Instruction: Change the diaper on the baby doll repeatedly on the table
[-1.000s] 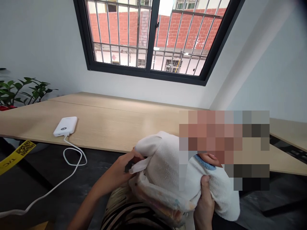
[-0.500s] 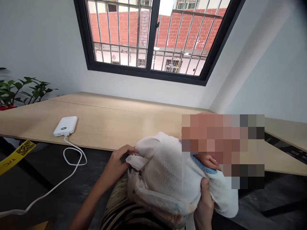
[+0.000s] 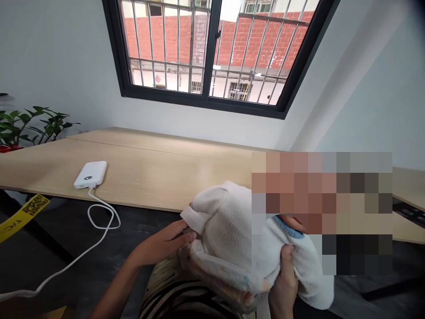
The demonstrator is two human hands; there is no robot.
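A baby doll (image 3: 229, 221) in a white fleece garment with a blue collar lies across my lap, its head blurred out at the right. Around its bottom is a pale printed diaper (image 3: 219, 266). My right hand (image 3: 285, 279) grips the doll's side, thumb on the fleece and fingers hidden underneath. At the left, my left hand (image 3: 166, 243) has its thumb stretched along the diaper's upper edge, apart from the fingers, whose tips go out of sight behind a loose white sleeve end (image 3: 195, 219).
Beyond the doll stands a light wood table (image 3: 149, 168). On it rests a white power bank (image 3: 91, 175), its white cable (image 3: 83, 252) hanging over the front edge. A yellow tag (image 3: 25, 217) and a potted plant (image 3: 36, 124) are at the left.
My left hand has let go of the white fabric end it pinched and moved lower, toward the diaper's edge. The doll has shifted slightly right; my right hand still holds it.
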